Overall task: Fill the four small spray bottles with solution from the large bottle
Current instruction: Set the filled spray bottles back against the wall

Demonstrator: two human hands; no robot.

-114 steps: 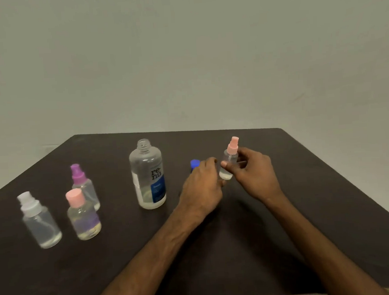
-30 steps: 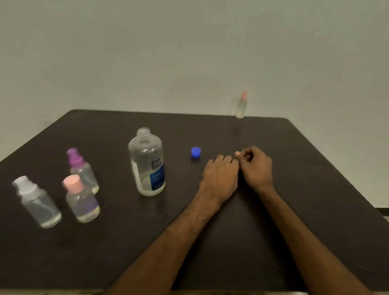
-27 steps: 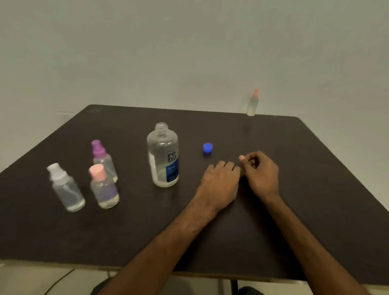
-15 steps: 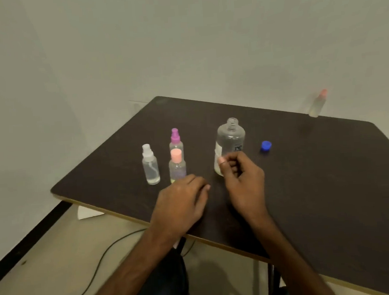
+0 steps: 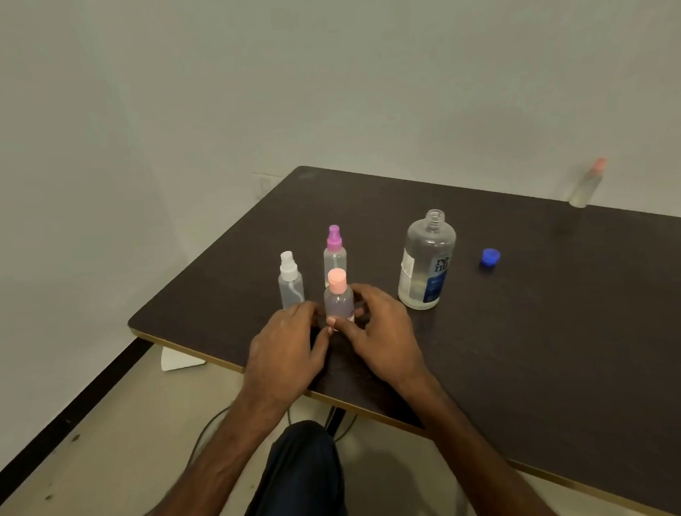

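Gripping the small clear plastic bottle with the flat pink cap [image 5: 338,300] in the right hand [image 5: 380,331]; left hand [image 5: 287,350] slack beside its base, holding nothing. Upright, with the large clear uncapped bottle [image 5: 428,263] off to the right, nearer the right hand.

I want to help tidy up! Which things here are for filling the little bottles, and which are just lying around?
For the job: large bottle, blue cap, pink-cap bottle (right hand holds it), purple-top bottle, white-top bottle, far bottle.

Just lying about: cable and white scrap on the floor.
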